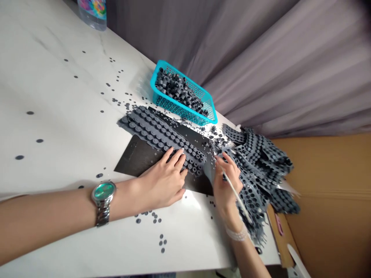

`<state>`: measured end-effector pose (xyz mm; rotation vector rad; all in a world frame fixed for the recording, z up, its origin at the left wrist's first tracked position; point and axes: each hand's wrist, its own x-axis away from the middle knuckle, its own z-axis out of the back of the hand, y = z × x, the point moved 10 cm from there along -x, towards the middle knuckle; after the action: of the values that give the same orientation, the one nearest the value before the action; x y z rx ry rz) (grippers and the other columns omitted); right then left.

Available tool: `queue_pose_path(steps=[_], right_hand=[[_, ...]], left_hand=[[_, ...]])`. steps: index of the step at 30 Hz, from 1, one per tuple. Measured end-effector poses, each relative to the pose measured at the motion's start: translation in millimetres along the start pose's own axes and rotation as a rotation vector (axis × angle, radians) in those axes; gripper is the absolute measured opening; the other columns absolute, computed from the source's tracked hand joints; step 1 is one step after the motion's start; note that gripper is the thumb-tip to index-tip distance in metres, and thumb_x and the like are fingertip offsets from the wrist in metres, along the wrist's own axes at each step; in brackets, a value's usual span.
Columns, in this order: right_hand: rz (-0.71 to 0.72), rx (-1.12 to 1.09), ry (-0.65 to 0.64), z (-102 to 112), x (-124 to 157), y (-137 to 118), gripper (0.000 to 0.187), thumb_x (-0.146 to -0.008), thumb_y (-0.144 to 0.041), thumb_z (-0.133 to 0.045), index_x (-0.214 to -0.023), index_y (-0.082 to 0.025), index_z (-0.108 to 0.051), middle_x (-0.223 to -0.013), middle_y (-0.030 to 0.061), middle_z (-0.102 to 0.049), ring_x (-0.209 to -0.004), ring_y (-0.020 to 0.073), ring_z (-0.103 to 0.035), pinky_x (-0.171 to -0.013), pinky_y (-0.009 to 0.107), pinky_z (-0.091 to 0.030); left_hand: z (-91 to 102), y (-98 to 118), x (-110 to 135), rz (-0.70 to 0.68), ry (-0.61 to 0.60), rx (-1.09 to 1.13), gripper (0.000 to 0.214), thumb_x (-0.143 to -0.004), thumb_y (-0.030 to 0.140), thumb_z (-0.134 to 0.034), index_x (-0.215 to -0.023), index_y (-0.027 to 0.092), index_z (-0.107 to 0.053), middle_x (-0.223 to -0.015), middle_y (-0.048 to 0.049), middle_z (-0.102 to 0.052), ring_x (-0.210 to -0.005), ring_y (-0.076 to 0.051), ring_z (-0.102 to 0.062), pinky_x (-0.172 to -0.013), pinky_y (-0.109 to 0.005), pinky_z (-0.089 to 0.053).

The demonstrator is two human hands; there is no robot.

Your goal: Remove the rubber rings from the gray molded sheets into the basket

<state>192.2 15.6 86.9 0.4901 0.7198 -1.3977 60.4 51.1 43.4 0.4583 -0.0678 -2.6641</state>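
A grey rubber sheet with rows of round raised caps (162,133) lies across a black mat (136,156). My left hand (164,181), a watch on its wrist, rests with fingers spread on the sheet's near edge. In my right hand (227,183) is a thin white stick (236,197), held like a pen at the sheet's right end. The stick's working tip is too small to make out. Just right of that hand, perforated grey rubber sheets (252,170) are heaped up. Small dark discs (39,141) are scattered over the table.
Behind the mat stands a turquoise basket (185,110) filled with small dark ring-like rubber pieces (176,88). A clear bottle (97,24) is at the table's far edge. A grey curtain (261,58) hangs behind, and brown cardboard (333,173) borders the right side.
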Motion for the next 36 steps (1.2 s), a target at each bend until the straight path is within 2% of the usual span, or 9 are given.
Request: queue_pose_path(steps=[3,7,10,17,20,25,27,31,36], right_hand=[[-0.070,-0.070,-0.125,-6,3,5,0.013,-0.091,-0.016,-0.052,-0.095,-0.024,-0.062,-0.107,0.0082,-0.071,-0.118,0.0247,-0.059,-0.086,0.044,-0.053],[0.140,-0.178,-0.271,-18,11,-33,0.017,-0.088,-0.009,-0.056,-0.094,-0.025,-0.061,-0.115,0.0080,-0.069,-0.118,0.0237,-0.059,-0.088,0.043,-0.051],[0.274,-0.162,-0.278,-23,14,-55,0.021,-0.085,-0.006,-0.060,-0.095,-0.025,-0.059,-0.108,0.0065,-0.073,-0.117,0.0251,-0.060,-0.087,0.044,-0.047],[0.324,-0.152,-0.265,-25,16,-57,0.021,-0.084,-0.004,-0.061,-0.093,-0.022,-0.057,-0.104,0.0068,-0.074,-0.115,0.0236,-0.061,-0.087,0.041,-0.045],[0.367,-0.117,-0.302,-28,19,-56,0.022,-0.086,-0.006,-0.059,-0.100,-0.023,-0.058,-0.109,0.0061,-0.073,-0.119,0.0230,-0.058,-0.089,0.040,-0.043],[0.547,-0.020,-0.409,-36,23,-70,0.025,-0.092,-0.008,-0.048,-0.112,-0.020,-0.058,-0.121,0.0108,-0.067,-0.127,0.0213,-0.053,-0.095,0.038,-0.041],[0.479,0.003,-0.358,-33,14,-63,0.025,-0.093,-0.008,-0.045,-0.111,-0.020,-0.059,-0.119,0.0110,-0.068,-0.125,0.0212,-0.054,-0.094,0.038,-0.041],[0.077,0.075,-0.072,-5,-5,-9,0.016,-0.092,-0.014,-0.049,-0.099,-0.021,-0.061,-0.106,0.0092,-0.072,-0.117,0.0241,-0.059,-0.092,0.042,-0.044],[-0.108,0.065,-0.076,1,-4,31,0.012,-0.091,-0.025,-0.054,-0.089,-0.021,-0.064,-0.103,0.0092,-0.072,-0.120,0.0284,-0.057,-0.095,0.051,-0.046]], left_hand=[[0.1,0,0,-0.002,0.001,0.001,0.052,-0.089,0.045,-0.047,-0.120,0.006,-0.064,-0.135,-0.0266,-0.052,-0.134,-0.041,-0.038,-0.108,-0.056,-0.028],[1.4,0,0,-0.002,-0.005,0.006,0.052,-0.089,0.044,-0.047,-0.120,0.005,-0.064,-0.135,-0.0279,-0.051,-0.134,-0.041,-0.039,-0.108,-0.056,-0.028],[2.5,0,0,-0.001,-0.002,0.013,0.052,-0.089,0.044,-0.047,-0.119,0.006,-0.065,-0.136,-0.0278,-0.051,-0.134,-0.040,-0.039,-0.108,-0.056,-0.027],[3.5,-1,0,0.000,0.003,0.002,0.051,-0.089,0.044,-0.048,-0.119,0.007,-0.065,-0.135,-0.0267,-0.053,-0.134,-0.039,-0.039,-0.109,-0.054,-0.027],[3.5,0,0,-0.003,0.004,-0.006,0.051,-0.089,0.045,-0.048,-0.117,0.006,-0.066,-0.135,-0.0263,-0.052,-0.133,-0.039,-0.040,-0.108,-0.054,-0.028],[2.2,2,-1,-0.013,-0.004,-0.027,0.048,-0.087,0.043,-0.049,-0.116,0.007,-0.067,-0.133,-0.0242,-0.055,-0.135,-0.038,-0.037,-0.109,-0.054,-0.028],[2.1,2,-1,-0.008,-0.005,-0.028,0.049,-0.088,0.043,-0.049,-0.116,0.007,-0.066,-0.132,-0.0246,-0.056,-0.136,-0.038,-0.037,-0.108,-0.055,-0.028],[1.8,1,-1,-0.003,-0.001,-0.009,0.051,-0.089,0.045,-0.047,-0.116,0.007,-0.067,-0.132,-0.0262,-0.055,-0.136,-0.039,-0.036,-0.108,-0.055,-0.028],[-0.9,2,0,-0.006,0.009,-0.012,0.052,-0.088,0.044,-0.047,-0.118,0.005,-0.065,-0.134,-0.0269,-0.053,-0.134,-0.039,-0.038,-0.107,-0.057,-0.027]])
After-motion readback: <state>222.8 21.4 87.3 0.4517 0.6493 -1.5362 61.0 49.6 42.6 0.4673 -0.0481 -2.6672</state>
